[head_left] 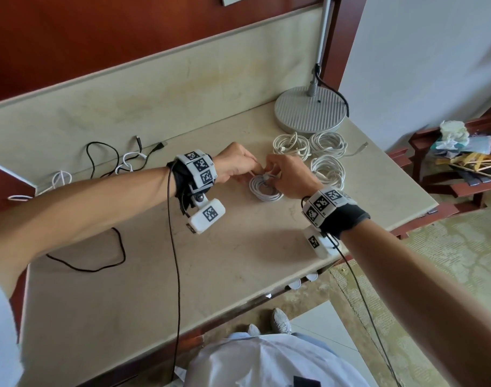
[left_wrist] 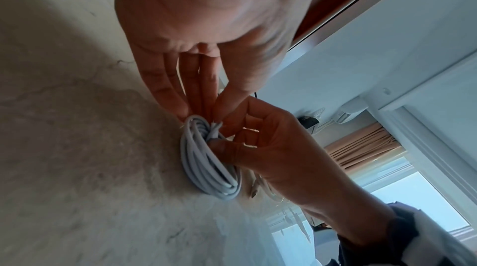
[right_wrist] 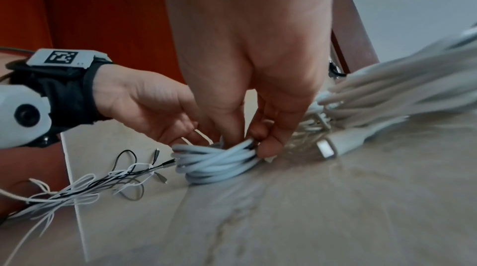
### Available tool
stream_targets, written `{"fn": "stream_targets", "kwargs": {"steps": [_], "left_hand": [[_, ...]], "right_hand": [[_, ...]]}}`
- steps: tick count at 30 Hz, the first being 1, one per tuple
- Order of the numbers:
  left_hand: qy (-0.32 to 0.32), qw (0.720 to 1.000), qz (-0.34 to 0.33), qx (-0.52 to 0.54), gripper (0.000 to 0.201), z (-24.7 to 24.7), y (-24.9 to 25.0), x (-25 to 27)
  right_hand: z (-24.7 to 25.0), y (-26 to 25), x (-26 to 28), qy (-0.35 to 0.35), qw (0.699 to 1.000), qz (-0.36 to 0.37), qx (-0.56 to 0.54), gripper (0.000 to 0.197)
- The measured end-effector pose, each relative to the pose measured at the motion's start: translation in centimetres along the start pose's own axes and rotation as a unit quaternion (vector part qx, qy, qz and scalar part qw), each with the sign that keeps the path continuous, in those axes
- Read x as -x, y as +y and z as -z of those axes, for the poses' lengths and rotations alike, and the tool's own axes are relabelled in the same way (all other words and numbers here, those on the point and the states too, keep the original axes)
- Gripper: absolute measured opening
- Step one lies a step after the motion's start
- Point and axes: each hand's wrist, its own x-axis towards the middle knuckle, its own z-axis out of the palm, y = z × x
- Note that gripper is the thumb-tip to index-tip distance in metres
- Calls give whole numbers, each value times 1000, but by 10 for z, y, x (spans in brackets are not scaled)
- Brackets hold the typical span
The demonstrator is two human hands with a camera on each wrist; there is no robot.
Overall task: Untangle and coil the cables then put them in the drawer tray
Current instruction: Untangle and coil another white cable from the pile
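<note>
At the moment of inspection, both hands were closed on one coil of white round-section cable (head_left: 266, 191) lying flat on the pale marble-patterned desk (head_left: 238, 247). The left hand (head_left: 236, 163) stood at the coil's far-left edge, its fingertips (left_wrist: 180, 111) pressing down on the bundled turns, thumb and forefinger seemingly pinching a strand there. The right hand (head_left: 289, 174) came in from the right, thumb and fingers (right_wrist: 268, 148) curled round the turns at the same spot; the right wrist view showed the strands gathered between them. The loose end of the cable appeared to sit at that shared pinch point, though its plug could not be made out. The coil's ring lay level with the desk, directly beneath and between the two hands, each equally near. Judged step: securing the tail round the bundle. Three finished white cable coils (head_left: 311, 146) lay just right of the work, before the round grey ribbed lamp base (head_left: 311, 113). A tangle of thin black and white cables (head_left: 113, 163) lay well apart to the left, untouched. No drawer tray was in view.
</note>
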Motion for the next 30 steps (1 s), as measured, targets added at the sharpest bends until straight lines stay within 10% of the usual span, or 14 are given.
{"fn": "stream_targets", "kwargs": {"steps": [13, 30], "left_hand": [[49, 990, 76, 104, 10, -1, -12, 5], [8, 996, -43, -80, 14, 7, -32, 19]], "right_hand": [[-1, -1, 0, 2, 997, 64, 53, 16], [4, -7, 3, -4, 994, 50, 100, 20]]}}
